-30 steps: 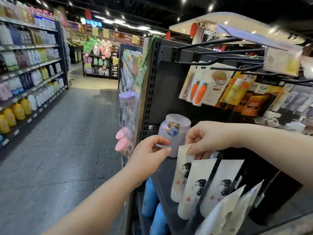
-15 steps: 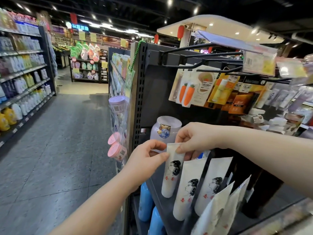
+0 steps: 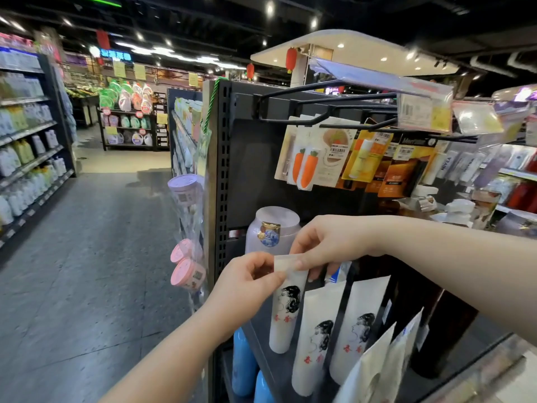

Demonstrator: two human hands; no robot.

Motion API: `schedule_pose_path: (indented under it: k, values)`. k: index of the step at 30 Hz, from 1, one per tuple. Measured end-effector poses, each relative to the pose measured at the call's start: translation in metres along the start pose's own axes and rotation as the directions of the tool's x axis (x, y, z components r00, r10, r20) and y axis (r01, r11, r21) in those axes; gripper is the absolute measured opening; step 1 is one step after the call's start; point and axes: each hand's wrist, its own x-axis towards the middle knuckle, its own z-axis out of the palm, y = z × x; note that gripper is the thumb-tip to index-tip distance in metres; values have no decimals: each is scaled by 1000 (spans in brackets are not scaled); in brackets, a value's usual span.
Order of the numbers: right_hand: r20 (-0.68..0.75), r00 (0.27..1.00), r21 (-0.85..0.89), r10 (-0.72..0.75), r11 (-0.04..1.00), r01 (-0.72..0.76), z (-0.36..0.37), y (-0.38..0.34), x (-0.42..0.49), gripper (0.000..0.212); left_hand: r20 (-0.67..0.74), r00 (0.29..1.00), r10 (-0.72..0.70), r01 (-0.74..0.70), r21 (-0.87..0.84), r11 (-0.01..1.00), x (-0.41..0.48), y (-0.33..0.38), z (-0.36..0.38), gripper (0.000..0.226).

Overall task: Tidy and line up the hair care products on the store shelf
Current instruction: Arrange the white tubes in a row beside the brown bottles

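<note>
Fingers (image 3: 313,261) on both of your hands are pinching the flat crimped top of the leftmost white tube (image 3: 286,318), the one with the woman's head printed on it, sitting just below the middle of the frame. Your right hand (image 3: 328,242) is reaching in from the right and gripping the crimp from above. Your left hand (image 3: 247,286) is nipping its left corner between thumb and forefinger.

That's the bit that's changing. A second ago your left hand was hovering open, short of the tube, while the right was doing all the holding, and now it's joining in. So I'm guessing you're squaring this one up rather than lifting it out.

Its foot seems to be resting on the dark shelf (image 3: 258,333), and it's standing just left of two matching tubes (image 3: 318,338) that are leaning in a row toward the lower right. A lavender jar (image 3: 273,225) is sitting behind your hands at the back.

The face prints are all pointing the same way, so you're probably getting close on this group. The pouches (image 3: 377,373) at the bottom right are looking a bit fanned out, though.
</note>
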Motion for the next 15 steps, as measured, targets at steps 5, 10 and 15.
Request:
schedule_pose_path:
  k: [5,10,15]
  values:
    - [-103,994,74,46,997,-38,-19,8,4,27,3,1000,-2,2,-153,988,14,5,-5,26]
    - [-173,975,69,138,989,-128,-37,31,20,19,2,996,-87,86,-163,983,54,12,-9,26]
    - [-181,951,-15,249,967,-256,-41,59,39,11,310,939,-151,156,6,988,92,17,10,15]
